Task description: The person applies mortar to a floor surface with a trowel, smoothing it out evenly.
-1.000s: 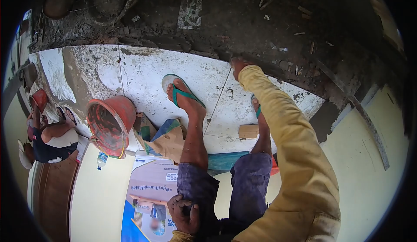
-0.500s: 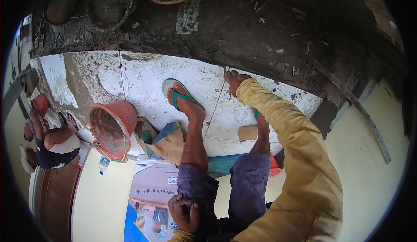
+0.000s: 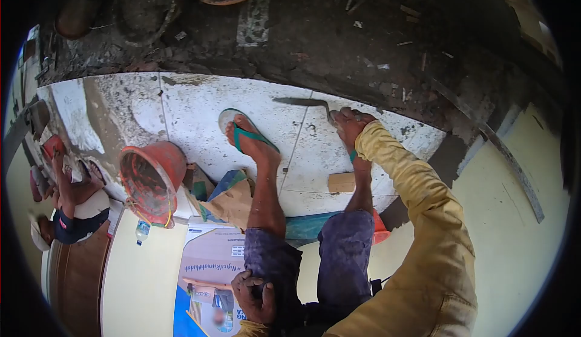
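Head view: we have the right hand [image 3: 351, 125] clamped round the handle end of a trowel [image 3: 296, 101], just beyond the right foot. The blade points left over the white tiles [image 3: 193, 110], near their far edge; we can't tell if it touches them. Left hand [image 3: 255, 297] rests near, on the left leg of the dark trousers [image 3: 343, 249], thumb and fingers apart. Hands well apart from each other. Far side, past the tiles: dark, rough ground [image 3: 339, 40] with scattered chips. Left of the feet we get a red bucket [image 3: 172, 158], a crumpled paper sack [image 3: 230, 202] beside it, plus a bottle [image 3: 143, 232] just nearer. Cardboard piece [image 3: 342, 183] between the legs, on tile. Co-worker [image 3: 74, 223] sits at the left edge, by a smaller red container [image 3: 52, 146].
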